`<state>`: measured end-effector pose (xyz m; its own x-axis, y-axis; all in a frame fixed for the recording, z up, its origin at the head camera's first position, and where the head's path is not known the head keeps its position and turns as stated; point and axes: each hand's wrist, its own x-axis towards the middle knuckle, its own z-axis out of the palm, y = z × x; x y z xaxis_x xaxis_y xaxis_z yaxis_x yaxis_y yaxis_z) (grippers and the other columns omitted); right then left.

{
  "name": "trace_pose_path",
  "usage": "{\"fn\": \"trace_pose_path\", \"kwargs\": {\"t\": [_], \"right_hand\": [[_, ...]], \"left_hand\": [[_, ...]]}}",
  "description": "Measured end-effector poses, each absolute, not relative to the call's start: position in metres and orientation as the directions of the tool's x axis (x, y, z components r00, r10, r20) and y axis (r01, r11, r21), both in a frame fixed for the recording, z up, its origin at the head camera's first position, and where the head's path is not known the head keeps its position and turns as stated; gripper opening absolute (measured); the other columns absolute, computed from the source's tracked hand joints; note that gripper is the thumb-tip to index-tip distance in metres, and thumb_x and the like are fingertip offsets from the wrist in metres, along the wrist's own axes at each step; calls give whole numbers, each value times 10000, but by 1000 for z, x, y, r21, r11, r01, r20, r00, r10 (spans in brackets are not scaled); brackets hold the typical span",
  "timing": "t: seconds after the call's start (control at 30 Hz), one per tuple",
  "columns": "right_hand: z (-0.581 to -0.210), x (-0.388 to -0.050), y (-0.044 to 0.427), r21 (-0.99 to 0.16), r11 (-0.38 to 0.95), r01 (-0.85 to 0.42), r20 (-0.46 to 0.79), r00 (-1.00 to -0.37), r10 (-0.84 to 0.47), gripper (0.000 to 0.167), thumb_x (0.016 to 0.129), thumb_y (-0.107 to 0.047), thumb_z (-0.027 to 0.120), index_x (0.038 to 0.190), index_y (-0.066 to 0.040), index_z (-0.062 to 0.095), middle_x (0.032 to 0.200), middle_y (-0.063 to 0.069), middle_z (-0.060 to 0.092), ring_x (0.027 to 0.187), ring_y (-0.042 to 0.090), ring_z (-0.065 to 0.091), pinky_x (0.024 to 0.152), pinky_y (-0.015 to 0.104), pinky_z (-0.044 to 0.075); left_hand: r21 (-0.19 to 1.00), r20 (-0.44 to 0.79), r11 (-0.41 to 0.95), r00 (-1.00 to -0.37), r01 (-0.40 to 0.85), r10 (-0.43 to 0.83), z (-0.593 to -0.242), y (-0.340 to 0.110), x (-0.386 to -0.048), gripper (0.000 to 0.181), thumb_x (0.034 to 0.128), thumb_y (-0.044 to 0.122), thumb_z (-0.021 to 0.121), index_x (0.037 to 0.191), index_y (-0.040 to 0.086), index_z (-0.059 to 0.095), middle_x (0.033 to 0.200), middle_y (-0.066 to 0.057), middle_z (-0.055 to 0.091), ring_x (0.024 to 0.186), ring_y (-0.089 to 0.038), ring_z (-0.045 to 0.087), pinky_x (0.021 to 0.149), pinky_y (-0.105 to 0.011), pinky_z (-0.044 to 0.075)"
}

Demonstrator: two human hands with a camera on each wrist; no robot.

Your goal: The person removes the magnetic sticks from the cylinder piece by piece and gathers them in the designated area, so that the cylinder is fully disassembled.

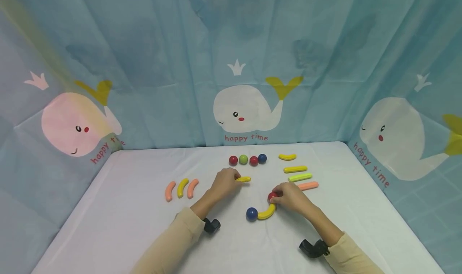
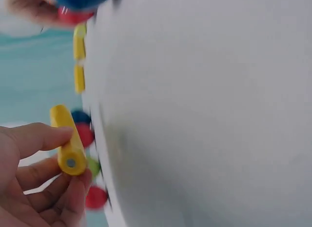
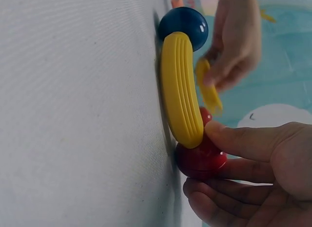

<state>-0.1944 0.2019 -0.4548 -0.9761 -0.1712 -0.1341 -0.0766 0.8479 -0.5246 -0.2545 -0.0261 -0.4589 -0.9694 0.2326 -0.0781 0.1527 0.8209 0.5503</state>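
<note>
My left hand (image 1: pixel 224 183) pinches a short yellow stick (image 1: pixel 244 179) above the table between thumb and fingers. A round grey spot shows in the end of that stick (image 2: pixel 70 144) in the left wrist view. Nearer the front, my right hand (image 1: pixel 294 197) holds a red ball (image 3: pixel 200 161) between thumb and fingers. Against this ball rests one end of a curved yellow stick (image 3: pixel 180 90) with grooves along it. At its other end sits a blue ball (image 1: pixel 252 214). Stick and balls form a bent row on the white cloth.
Behind the hands stands a row of red, green and blue balls (image 1: pixel 243 159). Curved pink and yellow sticks (image 1: pixel 182 187) lie at left. At right lie yellow sticks (image 1: pixel 295 169), a lime stick (image 1: pixel 300 177) and a pink stick (image 1: pixel 308 185). Blue curtains (image 1: pixel 162 105) surround the table.
</note>
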Motion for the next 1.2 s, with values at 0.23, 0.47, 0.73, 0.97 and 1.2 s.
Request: {"fn": "trace_pose_path", "kwargs": {"t": [0.23,0.47,0.73,0.97,1.2], "right_hand": [[-455,-194,202,-525,847,-86,-130,-975,-179,294,780,-161,805,1031,-25,740,920,34,714,790,138,564,740,308,541],[-455,-194,202,-522,848,-87,-129,-975,-179,293,778,-160,806,1027,-20,741,915,33,717,785,135,560,732,301,535],[-453,-194,201,-521,850,-78,-136,-975,-173,301,774,-162,811,1028,-18,739,893,29,708,784,139,562,739,304,546],[-454,-194,201,-517,853,-75,-140,-975,-171,300,777,-159,809,1032,-17,737,892,30,709,784,141,563,741,304,546],[-453,-194,201,-518,852,-79,-137,-975,-173,303,777,-157,807,1035,-14,736,902,31,712,789,139,564,744,309,542]], "left_hand": [[510,-151,860,-984,1,90,-451,-80,-252,242,851,219,736,1021,51,703,956,-73,680,836,-202,574,816,-357,533],[441,-207,896,-977,-48,49,-450,-106,-248,236,850,178,717,1028,25,685,932,-87,665,792,-205,567,784,-358,530],[366,-184,931,-980,-2,70,-449,-113,-242,216,849,103,699,1023,-22,667,898,-116,666,757,-213,569,809,-382,540],[348,-158,937,-985,14,73,-447,-114,-240,174,841,76,688,978,-29,668,843,-111,656,719,-211,571,771,-375,539],[321,-137,947,-988,24,72,-447,-118,-240,124,832,71,662,901,-31,645,758,-91,619,655,-202,547,665,-336,514]]}}
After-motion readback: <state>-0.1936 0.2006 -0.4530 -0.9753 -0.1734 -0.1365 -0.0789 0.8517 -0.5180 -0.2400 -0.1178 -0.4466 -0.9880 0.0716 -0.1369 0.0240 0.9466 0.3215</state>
